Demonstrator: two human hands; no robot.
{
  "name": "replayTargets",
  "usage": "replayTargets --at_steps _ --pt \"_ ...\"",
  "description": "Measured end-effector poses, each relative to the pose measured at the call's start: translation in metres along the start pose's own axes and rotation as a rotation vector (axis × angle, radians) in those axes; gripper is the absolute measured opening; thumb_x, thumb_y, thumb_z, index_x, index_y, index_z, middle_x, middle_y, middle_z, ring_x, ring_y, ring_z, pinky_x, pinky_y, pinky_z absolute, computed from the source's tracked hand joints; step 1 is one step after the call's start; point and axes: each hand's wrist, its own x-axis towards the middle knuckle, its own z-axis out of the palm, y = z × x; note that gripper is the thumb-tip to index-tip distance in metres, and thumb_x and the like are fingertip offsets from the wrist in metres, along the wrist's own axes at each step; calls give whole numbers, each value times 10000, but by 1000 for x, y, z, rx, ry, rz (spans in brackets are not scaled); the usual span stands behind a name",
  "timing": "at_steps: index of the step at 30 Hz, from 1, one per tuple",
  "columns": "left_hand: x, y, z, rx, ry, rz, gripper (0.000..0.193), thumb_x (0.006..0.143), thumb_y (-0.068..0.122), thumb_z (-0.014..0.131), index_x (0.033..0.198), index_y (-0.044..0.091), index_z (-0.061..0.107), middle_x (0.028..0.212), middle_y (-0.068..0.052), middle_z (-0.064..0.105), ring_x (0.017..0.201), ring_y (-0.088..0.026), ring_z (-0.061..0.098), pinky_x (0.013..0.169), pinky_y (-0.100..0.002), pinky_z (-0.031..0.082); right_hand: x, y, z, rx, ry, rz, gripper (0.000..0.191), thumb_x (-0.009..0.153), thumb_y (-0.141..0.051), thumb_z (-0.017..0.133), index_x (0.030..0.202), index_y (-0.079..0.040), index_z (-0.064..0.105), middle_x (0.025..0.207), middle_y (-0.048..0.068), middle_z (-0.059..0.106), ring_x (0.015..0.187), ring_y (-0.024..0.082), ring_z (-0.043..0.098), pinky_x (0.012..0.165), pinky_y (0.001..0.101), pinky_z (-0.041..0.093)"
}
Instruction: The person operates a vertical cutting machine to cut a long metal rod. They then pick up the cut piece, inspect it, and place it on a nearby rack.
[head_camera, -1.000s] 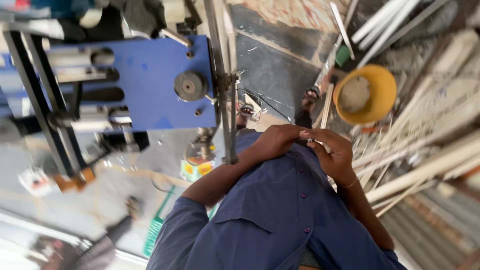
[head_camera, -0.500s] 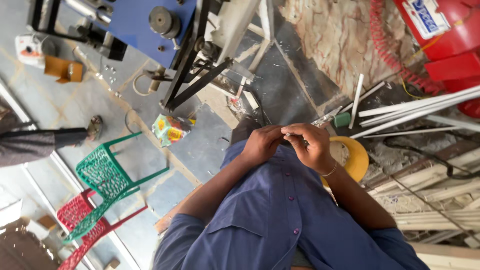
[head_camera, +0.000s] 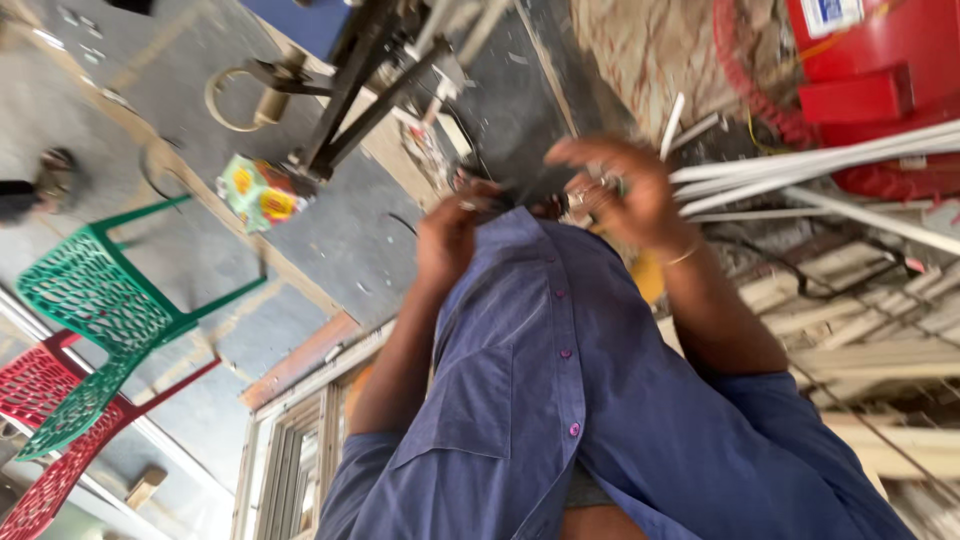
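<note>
Your left hand (head_camera: 447, 240): fingers curled, resting at the blue shirt (head_camera: 540, 360) hem, grip unclear | your right hand (head_camera: 615, 195): fingers bent close around a small dark part (head_camera: 545, 190), blurred, held between both hands above the shirt | white rods (head_camera: 800, 170) just beside right hand.

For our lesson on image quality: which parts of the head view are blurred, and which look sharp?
Head view: both hands, left and right, smear with motion blur, so what they hold is unclear; the blue shirt and green chair are fairly sharp; daylight is even, without strong glare.
</note>
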Motion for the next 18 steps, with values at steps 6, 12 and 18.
replayTargets --at_steps 6,12,18 --pt "15 5 -57 82 -23 -70 346 897 -123 581 1168 58 694 1248 -87 740 1150 -282 735 967 -371 596 -17 3 -67 -104 420 -29 207 1237 -156 608 1305 40 604 1105 157 743 990 178 741 923 305 627" --pt "29 8 -62 162 -43 -33 297 926 -99 614 1155 65 709 1208 -90 739 1119 -289 731 922 -371 596 -40 8 -46 -147 362 125 183 1225 -99 599 1280 76 609 1106 174 732 1001 184 724 946 293 603" --pt "26 14 -46 104 -31 -39 345 891 -127 588 1146 73 707 1211 -92 735 1116 -290 737 924 -371 606 -33 5 -35 -187 301 221 164 1196 -82 607 1283 52 645 1079 148 743 1003 166 738 949 288 607"
